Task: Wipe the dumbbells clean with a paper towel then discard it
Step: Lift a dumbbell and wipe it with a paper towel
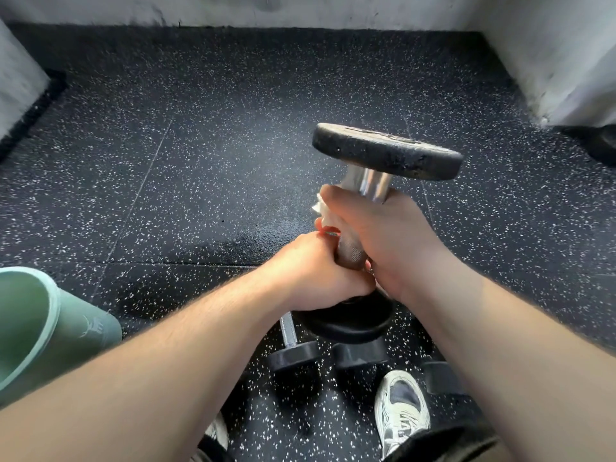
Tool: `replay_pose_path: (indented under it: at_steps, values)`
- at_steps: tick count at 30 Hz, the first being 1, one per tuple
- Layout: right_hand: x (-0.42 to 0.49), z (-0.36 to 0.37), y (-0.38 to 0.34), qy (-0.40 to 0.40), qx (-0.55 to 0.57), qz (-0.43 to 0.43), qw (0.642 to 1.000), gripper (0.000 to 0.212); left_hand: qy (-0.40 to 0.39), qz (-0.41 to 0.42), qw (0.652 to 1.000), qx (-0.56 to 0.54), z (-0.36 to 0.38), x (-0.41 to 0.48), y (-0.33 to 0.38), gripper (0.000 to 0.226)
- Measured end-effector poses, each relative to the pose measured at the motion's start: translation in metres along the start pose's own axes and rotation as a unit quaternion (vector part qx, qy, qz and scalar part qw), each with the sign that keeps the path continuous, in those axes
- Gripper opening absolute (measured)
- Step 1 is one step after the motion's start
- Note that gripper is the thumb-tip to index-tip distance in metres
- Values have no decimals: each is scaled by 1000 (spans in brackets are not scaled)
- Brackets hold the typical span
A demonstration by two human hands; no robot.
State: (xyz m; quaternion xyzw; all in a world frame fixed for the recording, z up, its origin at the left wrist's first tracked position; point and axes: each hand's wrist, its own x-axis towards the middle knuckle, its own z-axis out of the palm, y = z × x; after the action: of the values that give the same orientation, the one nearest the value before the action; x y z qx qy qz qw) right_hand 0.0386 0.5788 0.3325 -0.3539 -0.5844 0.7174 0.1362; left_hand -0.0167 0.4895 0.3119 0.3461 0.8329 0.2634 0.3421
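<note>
A dumbbell (386, 151) with black end plates and a chrome handle is held up on end above the floor, tilted slightly right. My left hand (313, 271) grips the lower part of its handle, just above the lower plate (346, 323). Higher on the handle, my right hand (376, 235) is wrapped around it with a white paper towel (321, 208) pressed against the metal; only a crumpled edge of the towel shows at the left of my fingers. Two more black dumbbells (293, 356) lie on the floor below, partly hidden by my arms.
A green bin (50, 325) stands open at the lower left. The floor is black speckled rubber (200, 161), with pale walls at the back, left and right. My shoes (400, 408) are at the bottom edge, close to the floor dumbbells.
</note>
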Motion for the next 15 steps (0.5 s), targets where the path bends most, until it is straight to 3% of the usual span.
replay_pose_path:
  at_steps: [3, 10, 15]
  values:
    - [0, 0, -3, 2, 43, -9, 999, 33, -14, -17, 1000, -17, -2, 0, 0, 27]
    - [1, 0, -5, -6, 81, -5, 997, 47, -88, -54, 994, -45, -5, -5, 1, 30]
    - [5, -1, -2, 8, 73, 1, 997, 37, -55, -52, 996, -55, 2, -2, 0, 39]
